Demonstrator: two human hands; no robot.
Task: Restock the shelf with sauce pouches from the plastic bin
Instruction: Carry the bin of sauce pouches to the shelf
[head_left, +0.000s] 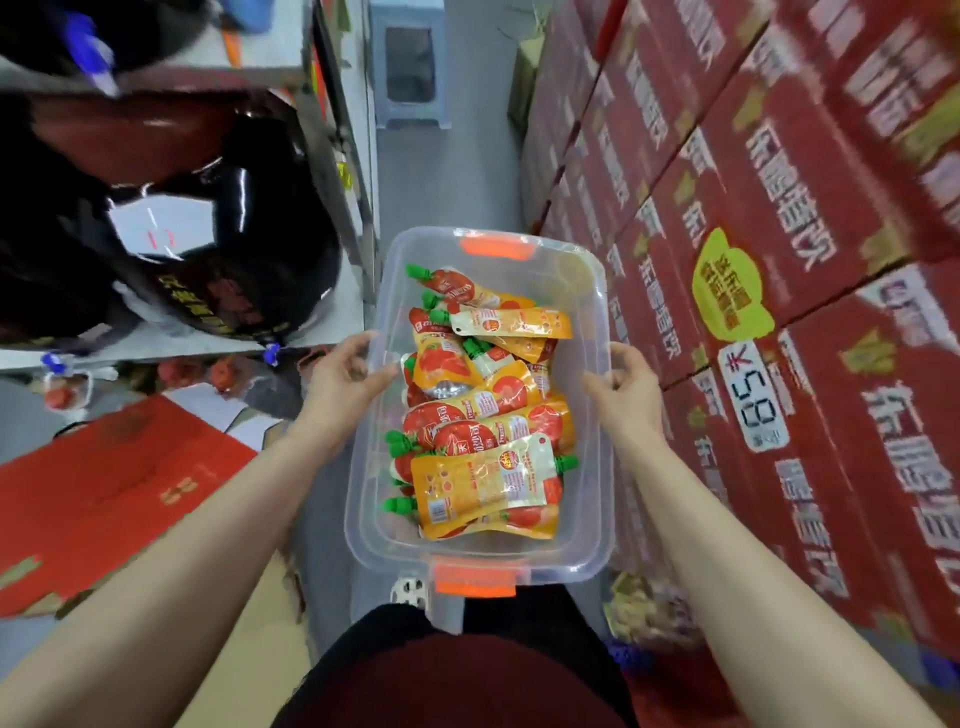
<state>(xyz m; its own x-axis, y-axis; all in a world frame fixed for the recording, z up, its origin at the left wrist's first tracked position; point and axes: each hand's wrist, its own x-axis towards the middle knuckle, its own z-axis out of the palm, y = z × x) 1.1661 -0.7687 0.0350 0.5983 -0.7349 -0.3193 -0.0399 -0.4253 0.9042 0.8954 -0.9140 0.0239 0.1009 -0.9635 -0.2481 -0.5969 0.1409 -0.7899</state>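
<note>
Far left: shelf (332, 156) with big dark glossy bags (218, 218) on it, red flat cardboard (114, 493) lower down. Shelf edge runs just beside the bin's left side.

Left hand (345, 376) clamped on the left long wall of the clear plastic bin (592, 291), thumb over the rim, fingers outside. Bin is held up in the aisle, in front of the body, not resting on anything visible. Orange handles at near and far ends, untouched.

Sauce pouches (483, 415) lie in a loose heap inside the bin, yellow-red foil, green screw caps pointing mixed ways. None on the shelf yet, as far as visible.

Right hand (621, 387) clamped on the right long wall, same kind of grip, fingers curled over the rim.

Far right: stacked red cartons (779, 208) with a price tag, close to the bin's right side.

Handling guess: pouches soft, squashy, slick foil, light singly; likely slide over each other. Best taken by the stiff cap neck or pinched flat across the body. Bin walls thin and probably flexy, load moderate, so two-handed side hold looks right; set it down before picking.
</note>
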